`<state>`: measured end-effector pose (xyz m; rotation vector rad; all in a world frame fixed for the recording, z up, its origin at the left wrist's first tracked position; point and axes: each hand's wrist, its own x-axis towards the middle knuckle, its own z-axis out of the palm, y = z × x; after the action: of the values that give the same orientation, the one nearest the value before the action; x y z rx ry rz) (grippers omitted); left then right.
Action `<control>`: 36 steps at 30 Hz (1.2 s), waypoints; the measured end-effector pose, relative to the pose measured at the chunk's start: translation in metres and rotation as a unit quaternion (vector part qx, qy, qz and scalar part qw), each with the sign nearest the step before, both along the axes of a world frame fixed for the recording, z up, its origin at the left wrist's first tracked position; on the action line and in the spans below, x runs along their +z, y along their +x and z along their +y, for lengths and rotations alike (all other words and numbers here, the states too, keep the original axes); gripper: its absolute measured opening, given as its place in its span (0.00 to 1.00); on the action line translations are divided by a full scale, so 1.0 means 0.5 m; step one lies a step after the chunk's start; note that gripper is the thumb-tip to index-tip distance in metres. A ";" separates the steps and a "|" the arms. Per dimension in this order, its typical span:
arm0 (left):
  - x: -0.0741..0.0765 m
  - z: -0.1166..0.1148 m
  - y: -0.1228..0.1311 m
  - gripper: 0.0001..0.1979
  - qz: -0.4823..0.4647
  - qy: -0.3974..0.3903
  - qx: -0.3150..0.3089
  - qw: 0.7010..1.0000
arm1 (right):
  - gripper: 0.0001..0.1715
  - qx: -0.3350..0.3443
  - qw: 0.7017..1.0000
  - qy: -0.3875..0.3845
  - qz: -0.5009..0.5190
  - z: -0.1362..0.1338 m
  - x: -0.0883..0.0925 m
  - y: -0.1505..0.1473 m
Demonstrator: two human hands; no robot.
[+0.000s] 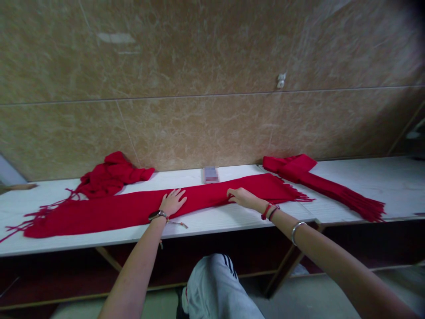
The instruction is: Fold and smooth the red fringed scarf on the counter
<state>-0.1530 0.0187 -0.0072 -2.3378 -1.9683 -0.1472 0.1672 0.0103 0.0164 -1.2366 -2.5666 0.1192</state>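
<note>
A long red scarf (109,215) lies stretched along a white bench top, with fringe at both ends. My left hand (172,202) rests flat on its middle, fingers spread. My right hand (244,197) is at the scarf's near edge, right of the left hand, with curled fingers pinching the cloth. A second red scarf (111,175) lies crumpled in a heap at the back left. At the right, a third red scarf (325,184) lies folded, its fringed end slanting toward the front edge.
The white bench top (212,223) runs along a brown marbled wall (199,128). A small flat rectangular item (210,174), its face blurred, is at the back behind the scarf. Open dark shelves (59,274) lie below. A white fitting (281,80) is on the wall.
</note>
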 end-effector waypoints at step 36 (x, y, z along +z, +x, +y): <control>0.066 -0.132 0.191 0.19 0.143 0.026 -0.304 0.942 | 0.15 0.102 0.985 0.141 -0.016 -0.055 -0.045 0.060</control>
<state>-0.0576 -0.0476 0.0257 -2.6641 -1.0613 0.0995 0.1971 -0.0172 -0.0061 -0.8787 -2.6178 -0.2173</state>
